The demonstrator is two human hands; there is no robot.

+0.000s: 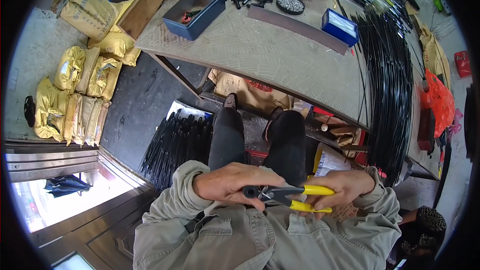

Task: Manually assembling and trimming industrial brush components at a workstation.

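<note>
Above my lap, my right hand is wrapped round the yellow grips of a pair of pliers. The dark jaws of the pliers point left and meet a small black tubular part. My left hand is closed on that part, with the thumb below it and the fingers above. A thin bright piece shows between the part and the jaws, too small to name. The far end of the black part is hidden in my left hand.
A worktable stands ahead, bearing a blue-grey bin, a blue box of thin white pieces and a round black dish. Long black rods lie at its right. More black rods are left of my legs; yellow sacks stand farther left.
</note>
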